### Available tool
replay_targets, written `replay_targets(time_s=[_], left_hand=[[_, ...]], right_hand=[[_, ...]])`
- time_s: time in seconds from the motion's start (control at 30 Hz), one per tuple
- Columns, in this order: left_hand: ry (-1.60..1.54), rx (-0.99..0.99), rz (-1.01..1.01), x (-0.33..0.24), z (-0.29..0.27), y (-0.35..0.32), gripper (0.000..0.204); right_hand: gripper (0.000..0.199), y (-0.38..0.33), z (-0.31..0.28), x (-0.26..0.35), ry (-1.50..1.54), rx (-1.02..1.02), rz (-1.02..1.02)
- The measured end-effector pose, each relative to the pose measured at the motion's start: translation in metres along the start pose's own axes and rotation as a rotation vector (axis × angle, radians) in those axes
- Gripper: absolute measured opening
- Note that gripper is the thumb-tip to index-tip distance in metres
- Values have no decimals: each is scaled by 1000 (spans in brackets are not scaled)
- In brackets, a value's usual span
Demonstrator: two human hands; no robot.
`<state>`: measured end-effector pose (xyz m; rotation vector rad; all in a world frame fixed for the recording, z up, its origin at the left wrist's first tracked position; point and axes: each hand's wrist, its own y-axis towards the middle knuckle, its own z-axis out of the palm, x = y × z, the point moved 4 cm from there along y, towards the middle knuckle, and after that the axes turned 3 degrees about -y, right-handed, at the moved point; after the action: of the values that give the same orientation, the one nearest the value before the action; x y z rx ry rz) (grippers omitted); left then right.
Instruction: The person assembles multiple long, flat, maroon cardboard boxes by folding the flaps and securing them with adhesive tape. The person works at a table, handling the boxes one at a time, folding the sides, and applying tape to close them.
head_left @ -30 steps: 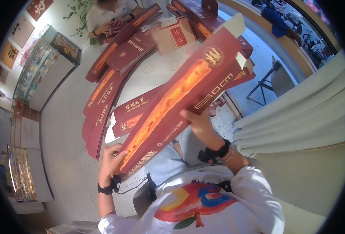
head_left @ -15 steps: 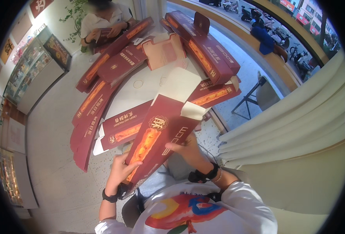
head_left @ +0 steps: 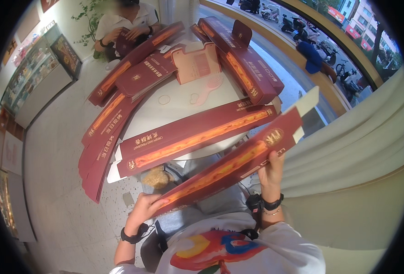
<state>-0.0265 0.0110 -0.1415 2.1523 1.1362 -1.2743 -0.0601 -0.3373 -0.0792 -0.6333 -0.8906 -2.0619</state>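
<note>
1. The held box (head_left: 222,176), long and dark red with a pastry picture along it, is raised off the near side of the table (head_left: 152,116), slanting up to the right.
2. The left hand (head_left: 143,210), on the near left side of the table, grips the box's lower end, its thumb on the printed face; the other fingers are partly hidden.
3. The right hand (head_left: 270,172), on the near right side of the table, is closed around the box's lower edge toward its upper end, thumb up.
4. White flaps (head_left: 308,101) stand out from the held box's upper end, beyond the table's right edge.
5. A second box (head_left: 197,137) lies along the near part of the table, its left end open with white flaps showing.
6. Flat boxes (head_left: 102,146) overlap in a pile at the table's left edge.
7. A tan sheet (head_left: 195,64) lies at the far middle of the table, overlapping a wide red packet (head_left: 145,75).
8. Formed boxes (head_left: 252,75) sit at the table's far right.
9. Past the table's far left, a co-worker (head_left: 124,23) holds a dark red piece in both hands.
</note>
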Motion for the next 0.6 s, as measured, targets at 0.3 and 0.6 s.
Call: replay_targets(time_s=[0.3,0.6], left_hand=[[-133,-5,217,-9,-8,-16,25],[42,-170,308,-55,-10,-3,6]], right_hand=[[37,30,-69,62,-42,-129,-109],[86,-63,10,-31,-465,320,328]])
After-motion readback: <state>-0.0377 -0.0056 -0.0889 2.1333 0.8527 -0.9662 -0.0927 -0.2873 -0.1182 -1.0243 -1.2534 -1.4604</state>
